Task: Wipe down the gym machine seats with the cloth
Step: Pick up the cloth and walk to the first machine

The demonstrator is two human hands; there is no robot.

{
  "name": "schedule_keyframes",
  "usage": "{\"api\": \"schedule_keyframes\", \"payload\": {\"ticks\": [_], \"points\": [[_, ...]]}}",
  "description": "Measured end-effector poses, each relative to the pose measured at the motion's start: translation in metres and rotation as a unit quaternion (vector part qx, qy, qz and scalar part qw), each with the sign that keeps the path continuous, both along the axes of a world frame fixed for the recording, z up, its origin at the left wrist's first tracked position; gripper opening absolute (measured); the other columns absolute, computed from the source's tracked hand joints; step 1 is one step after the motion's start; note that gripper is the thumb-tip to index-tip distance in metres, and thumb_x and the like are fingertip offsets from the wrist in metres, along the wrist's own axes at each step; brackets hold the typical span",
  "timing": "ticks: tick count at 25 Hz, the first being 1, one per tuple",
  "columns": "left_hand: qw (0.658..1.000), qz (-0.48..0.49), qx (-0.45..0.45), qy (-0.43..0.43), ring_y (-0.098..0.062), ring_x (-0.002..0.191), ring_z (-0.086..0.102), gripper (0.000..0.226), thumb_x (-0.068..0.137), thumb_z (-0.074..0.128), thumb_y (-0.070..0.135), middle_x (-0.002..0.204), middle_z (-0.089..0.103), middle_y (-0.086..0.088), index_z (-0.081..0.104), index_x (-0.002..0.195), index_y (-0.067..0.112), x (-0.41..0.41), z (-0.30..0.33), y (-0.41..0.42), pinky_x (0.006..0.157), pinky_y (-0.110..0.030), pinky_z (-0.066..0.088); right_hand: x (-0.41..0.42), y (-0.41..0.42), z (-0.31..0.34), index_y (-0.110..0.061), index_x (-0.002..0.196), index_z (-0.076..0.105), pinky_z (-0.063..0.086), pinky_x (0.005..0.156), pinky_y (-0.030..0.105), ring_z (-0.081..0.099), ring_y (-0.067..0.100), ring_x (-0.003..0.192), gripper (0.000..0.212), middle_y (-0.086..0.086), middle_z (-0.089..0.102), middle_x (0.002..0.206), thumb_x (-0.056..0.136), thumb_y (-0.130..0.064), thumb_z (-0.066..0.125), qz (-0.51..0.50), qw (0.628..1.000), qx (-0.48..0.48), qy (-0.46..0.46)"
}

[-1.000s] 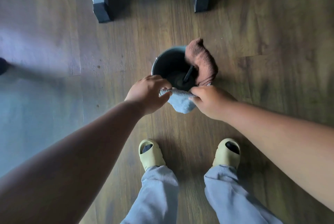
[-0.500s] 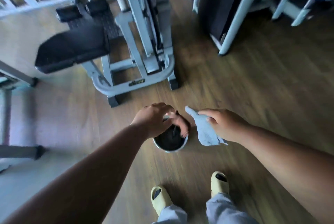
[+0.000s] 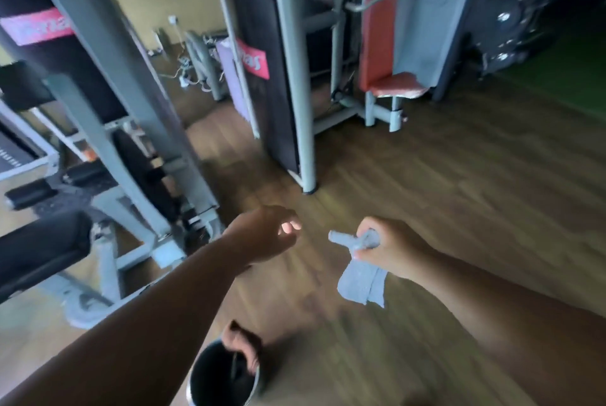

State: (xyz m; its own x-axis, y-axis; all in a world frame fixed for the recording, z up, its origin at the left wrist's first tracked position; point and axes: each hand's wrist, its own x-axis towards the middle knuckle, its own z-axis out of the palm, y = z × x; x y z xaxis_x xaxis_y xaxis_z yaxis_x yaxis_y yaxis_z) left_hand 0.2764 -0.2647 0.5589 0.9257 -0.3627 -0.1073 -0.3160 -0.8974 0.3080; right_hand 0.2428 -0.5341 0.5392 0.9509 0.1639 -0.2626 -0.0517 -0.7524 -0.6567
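Right hand point(image 3: 392, 246) grips the blue cloth point(image 3: 360, 277), left hand point(image 3: 265, 235) loosely empty; next, likely carry it to the black seat pad point(image 3: 42, 248) leftward.

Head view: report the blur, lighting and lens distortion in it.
Head view: motion blur smears nearly everything, worst on the grey machine frame at left and the wood floor; the right hand and its blue cloth read clearest; light is dim and bluish, the bucket and black seat pad nearly featureless; wide-angle bowing tilts the uprights outward.
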Motion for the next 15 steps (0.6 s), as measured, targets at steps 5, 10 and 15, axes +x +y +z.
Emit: {"api": "schedule_keyframes", "payload": {"ticks": [5,10,15], "points": [[0.998,-0.059,-0.015,-0.018,-0.004,0.090,0.065,0.029,0.083,0.053,0.057,0.097,0.068,0.018,0.069,0.101,0.040,0.073,0.020,-0.140,0.085,-0.030,0.053,0.049,-0.150,0.026,-0.028,0.078,0.049,0.038,0.042,0.019,0.052,0.008,0.056,0.025,-0.011,0.060,0.075,0.075,-0.010,0.066,-0.036,0.997,-0.063,-0.038],[0.990,-0.137,0.012,0.012,0.004,0.085,0.059,0.020,0.091,0.060,0.050,0.091,0.062,0.023,0.067,0.106,0.041,0.145,0.037,-0.254,0.084,-0.025,0.051,0.098,-0.260,0.029,-0.025,0.076,0.039,0.035,0.054,0.032,0.046,0.017,0.061,0.023,-0.005,0.053,0.072,0.075,-0.011,0.056,-0.070,0.987,-0.126,-0.066],[0.978,-0.205,0.017,0.018,0.004,0.089,0.058,0.020,0.090,0.059,0.052,0.091,0.061,0.025,0.066,0.106,0.043,0.247,0.036,-0.337,0.085,-0.025,0.050,0.157,-0.331,0.029,-0.029,0.093,0.049,0.038,0.048,0.027,0.055,0.011,0.048,0.030,-0.006,0.053,0.075,0.082,-0.003,0.040,-0.120,0.986,-0.116,-0.021]]}}
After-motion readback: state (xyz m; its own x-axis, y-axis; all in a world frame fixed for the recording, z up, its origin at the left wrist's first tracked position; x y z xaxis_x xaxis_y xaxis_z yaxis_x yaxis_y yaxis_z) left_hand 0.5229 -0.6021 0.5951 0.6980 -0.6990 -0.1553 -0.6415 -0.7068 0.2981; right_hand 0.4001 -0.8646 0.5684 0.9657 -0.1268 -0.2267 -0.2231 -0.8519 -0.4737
